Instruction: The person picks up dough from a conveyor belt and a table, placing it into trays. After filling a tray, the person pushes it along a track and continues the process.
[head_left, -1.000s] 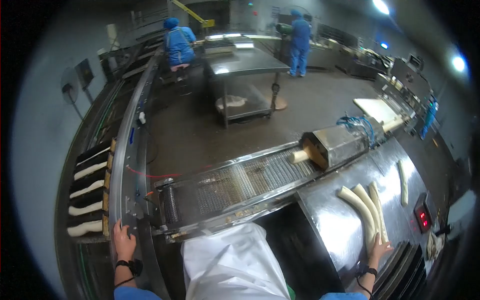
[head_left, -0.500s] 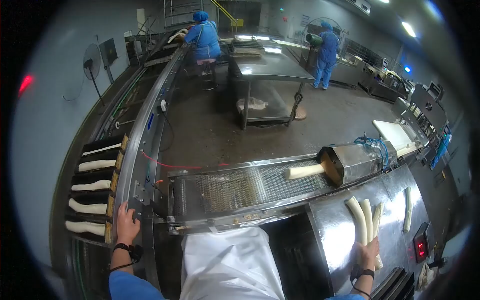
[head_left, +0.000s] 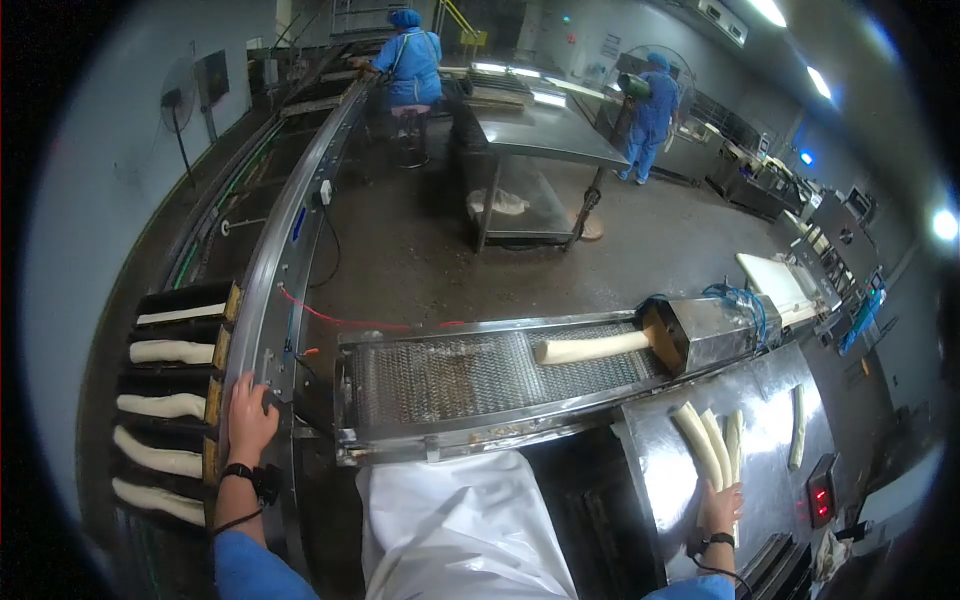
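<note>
My left hand rests on the metal side rail of the left-hand line, fingers extended along its top. Beyond the rail, several dark pans each hold a long pale dough roll. My right hand lies over the near ends of three dough rolls on a sloping steel table, fingers curled around them. A single thinner dough roll lies apart to the right. Another dough roll sticks out of a metal housing onto the mesh conveyor.
The steel housing carries blue hoses. A red digital display stands at the right table edge, with dark pans below. Farther back are a steel table and two co-workers in blue, one by the line, another by machinery.
The dough roll on the conveyor has come farther left out of the housing. My left hand has slid slightly forward along the rail. My right hand stays on the three rolls; the view has shifted.
</note>
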